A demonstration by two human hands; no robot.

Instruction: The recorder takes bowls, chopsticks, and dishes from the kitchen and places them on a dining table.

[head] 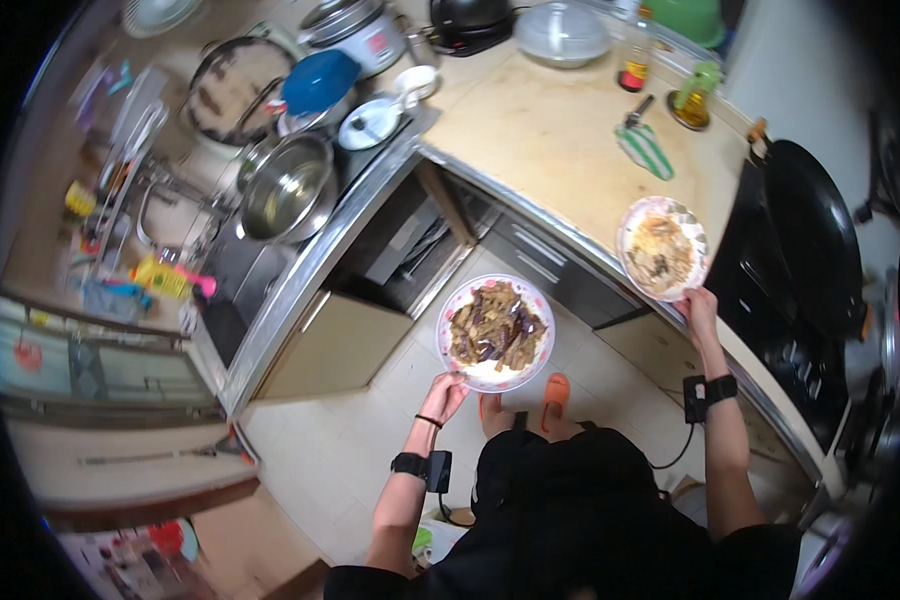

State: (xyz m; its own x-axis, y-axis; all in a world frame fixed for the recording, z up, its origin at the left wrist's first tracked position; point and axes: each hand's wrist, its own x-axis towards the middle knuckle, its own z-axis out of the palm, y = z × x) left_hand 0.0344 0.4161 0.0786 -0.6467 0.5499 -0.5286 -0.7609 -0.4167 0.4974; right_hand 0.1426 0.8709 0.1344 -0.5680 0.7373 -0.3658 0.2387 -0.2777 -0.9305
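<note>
My left hand (447, 397) grips the near rim of a pink-patterned plate of cooked eggplant (496, 332), held over the floor in front of my legs. At the counter's right part, my right hand (699, 307) has its fingers on the near rim of a second patterned plate (661, 247), with pale and brown food on it. Whether that plate rests on the counter edge or is lifted, I cannot tell. Beyond it a green-and-white striped cloth (643, 150) lies by a dark-handled utensil (640, 111).
A black wok (814, 232) stands on the stove at right. Oil and sauce bottles (635, 56) are at the counter's back. At left are a steel pot (289, 191), a sink and a rice cooker (356, 37). A cabinet door (330, 345) hangs open below the counter.
</note>
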